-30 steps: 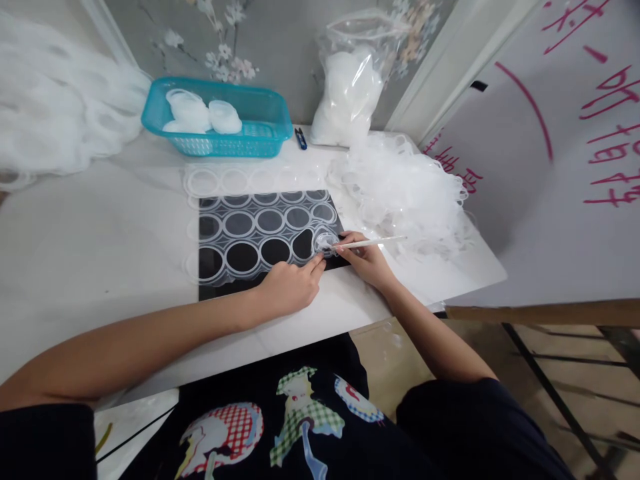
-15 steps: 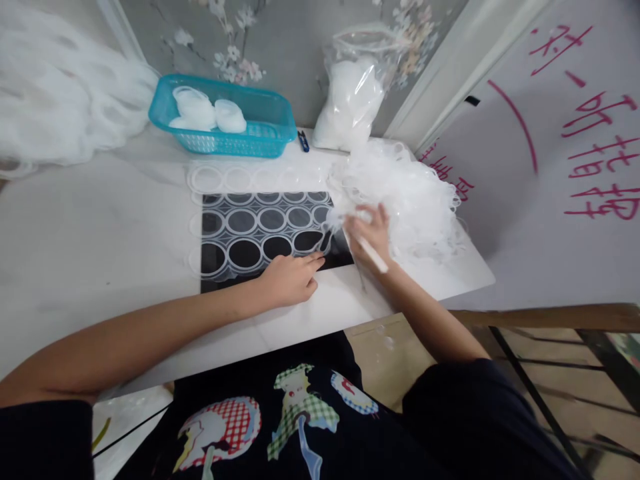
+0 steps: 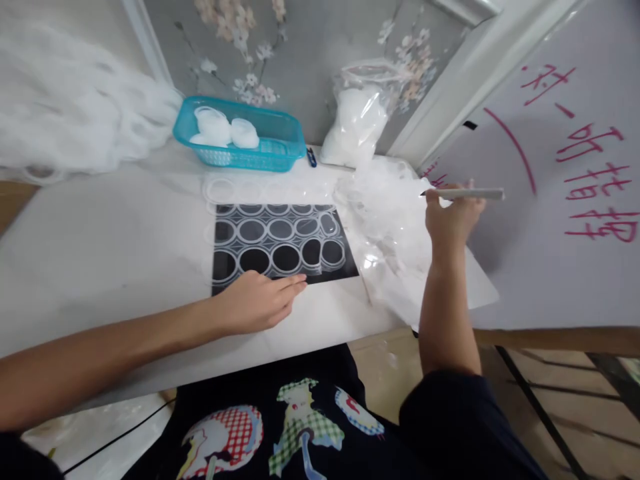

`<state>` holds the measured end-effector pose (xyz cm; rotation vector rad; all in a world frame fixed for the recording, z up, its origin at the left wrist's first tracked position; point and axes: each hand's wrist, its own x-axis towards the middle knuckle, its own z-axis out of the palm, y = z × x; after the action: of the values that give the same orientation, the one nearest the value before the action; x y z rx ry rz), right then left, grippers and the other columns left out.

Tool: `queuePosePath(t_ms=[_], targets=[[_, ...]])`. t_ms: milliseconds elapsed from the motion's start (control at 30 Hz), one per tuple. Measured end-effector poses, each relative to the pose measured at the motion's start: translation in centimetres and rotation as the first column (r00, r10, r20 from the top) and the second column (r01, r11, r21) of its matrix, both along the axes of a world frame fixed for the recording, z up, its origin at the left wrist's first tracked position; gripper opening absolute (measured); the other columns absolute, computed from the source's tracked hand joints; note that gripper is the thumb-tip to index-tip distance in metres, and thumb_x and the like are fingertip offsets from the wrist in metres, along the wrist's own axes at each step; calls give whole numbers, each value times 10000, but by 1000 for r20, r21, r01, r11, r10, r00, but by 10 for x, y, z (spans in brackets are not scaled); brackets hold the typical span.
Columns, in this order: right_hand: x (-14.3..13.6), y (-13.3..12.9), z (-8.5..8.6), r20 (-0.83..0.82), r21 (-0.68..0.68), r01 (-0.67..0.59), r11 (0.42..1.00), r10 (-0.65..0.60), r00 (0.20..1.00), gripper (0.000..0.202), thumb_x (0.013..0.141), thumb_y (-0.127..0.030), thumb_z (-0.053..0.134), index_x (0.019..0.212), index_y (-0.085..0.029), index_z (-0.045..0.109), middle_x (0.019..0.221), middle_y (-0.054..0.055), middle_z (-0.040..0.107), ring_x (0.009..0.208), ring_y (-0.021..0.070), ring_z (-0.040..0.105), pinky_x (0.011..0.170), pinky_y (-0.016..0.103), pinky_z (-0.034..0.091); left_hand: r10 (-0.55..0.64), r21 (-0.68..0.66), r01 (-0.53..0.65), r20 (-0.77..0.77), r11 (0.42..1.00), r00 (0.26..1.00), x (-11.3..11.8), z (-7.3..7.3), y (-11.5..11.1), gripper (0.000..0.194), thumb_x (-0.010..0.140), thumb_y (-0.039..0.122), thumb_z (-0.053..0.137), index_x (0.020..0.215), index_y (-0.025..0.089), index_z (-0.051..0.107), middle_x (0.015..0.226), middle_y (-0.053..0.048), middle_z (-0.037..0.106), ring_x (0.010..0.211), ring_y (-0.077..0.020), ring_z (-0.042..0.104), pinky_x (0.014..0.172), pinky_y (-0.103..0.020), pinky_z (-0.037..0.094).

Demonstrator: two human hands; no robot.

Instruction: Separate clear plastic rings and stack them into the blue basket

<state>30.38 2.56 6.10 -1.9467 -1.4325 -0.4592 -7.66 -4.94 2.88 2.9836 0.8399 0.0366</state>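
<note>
My left hand [image 3: 263, 300] lies flat with its fingers stretched out. Its fingertips rest at the lower edge of a clear plastic sheet [image 3: 263, 248] printed with rows of white-rimmed ovals. Under the sheet is a black mat [image 3: 347, 267]. At the sheet's right end, a piece with ovals overlaps or is partly separated; I cannot tell which. My right hand [image 3: 453, 217] is closed round a slim white pen-like tool [image 3: 475, 193] with a dark pointed tip. It is raised over the right side of a heap of clear and white plastic scraps [image 3: 385, 213].
A teal plastic basket [image 3: 280, 157] holding white oval pieces stands at the back. Beside it are small blue snips [image 3: 311, 157] and a clear bag [image 3: 355, 123] of white material. A large white pile [image 3: 85, 113] fills the back left. A whiteboard [image 3: 525, 267] with red writing borders the right.
My right hand has moved from the sheet's right end, right and up over the scrap heap, still gripping the tool. My left hand has slid slightly left and down. The view has shifted.
</note>
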Motion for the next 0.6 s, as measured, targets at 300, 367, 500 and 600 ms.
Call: queuePosePath(t_ms=[300, 367, 500, 600], targets=[[-230, -8, -56, -614, 3, -923, 385, 729, 302, 132, 859, -334, 626, 793, -235, 684, 915, 50, 734, 938, 230, 670, 905, 420, 496, 383, 246, -375, 17, 894, 923, -89, -9, -12, 345, 977, 312, 426, 992, 172, 740, 1289, -82, 639, 625, -186, 700, 417, -289, 437], [-260, 0, -60, -661, 22, -945, 327, 714, 232, 159, 868, -355, 618, 809, -226, 691, 875, 41, 727, 872, 211, 669, 824, 372, 514, 393, 216, -392, 38, 894, 919, -95, -10, -12, 351, 971, 320, 441, 875, 168, 743, 1282, -83, 647, 627, -177, 698, 424, -276, 443], [-288, 14, -69, -765, 14, -951, 308, 616, 189, 305, 861, -489, 602, 778, -203, 669, 686, 9, 660, 657, 166, 618, 617, 300, 489, 416, 178, -426, 97, 887, 904, -101, -13, -6, 360, 976, 367, 437, 1043, 166, 727, 1294, -111, 637, 672, -186, 706, 445, -275, 471], [-292, 15, -76, -785, 6, -934, 357, 580, 217, 364, 851, -550, 593, 735, -212, 661, 659, 12, 645, 706, 189, 640, 679, 326, 513, 458, 120, -466, 90, 877, 884, -106, -17, 0, 402, 985, 380, 430, 1264, 177, 636, 1318, -120, 619, 780, -216, 721, 489, -288, 507]])
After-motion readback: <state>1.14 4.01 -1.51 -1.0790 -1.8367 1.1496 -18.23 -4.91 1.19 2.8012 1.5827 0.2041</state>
